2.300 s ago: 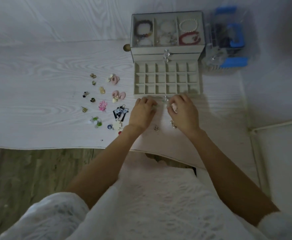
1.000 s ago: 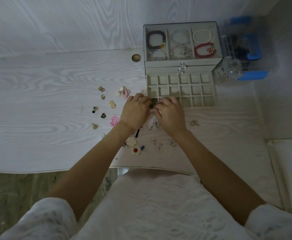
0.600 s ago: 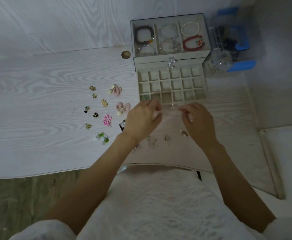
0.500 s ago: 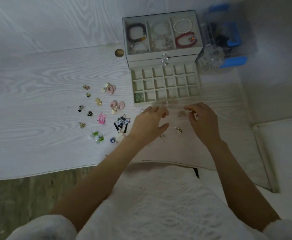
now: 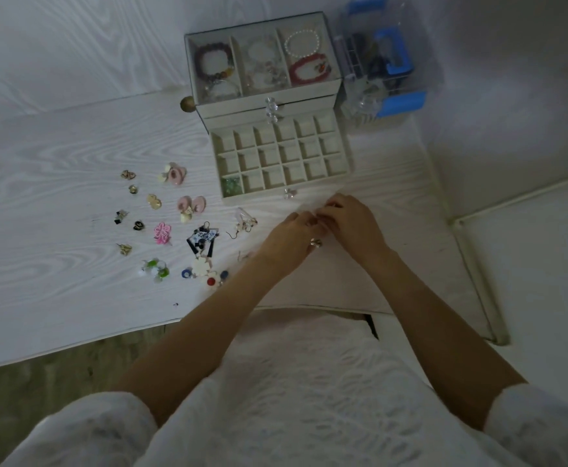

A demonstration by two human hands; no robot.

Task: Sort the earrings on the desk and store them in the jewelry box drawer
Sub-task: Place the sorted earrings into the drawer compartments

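The jewelry box stands at the back of the white desk, its gridded drawer pulled out. A green earring pair lies in the drawer's front-left cell. Several earrings are spread on the desk to the left, among them a pink flower, pink round ones and a black-and-white dangle. My left hand and my right hand meet just in front of the drawer, fingertips together on a small earring that I can barely make out. Another small earring lies beside my left hand.
A clear container with blue parts stands right of the jewelry box. A round brass cap sits in the desk left of the box. The desk's front edge curves toward me; the wall is close on the right.
My hands have come together in front of the drawer after being apart half a second ago. A green earring pair went into the front-left cell about a second ago.
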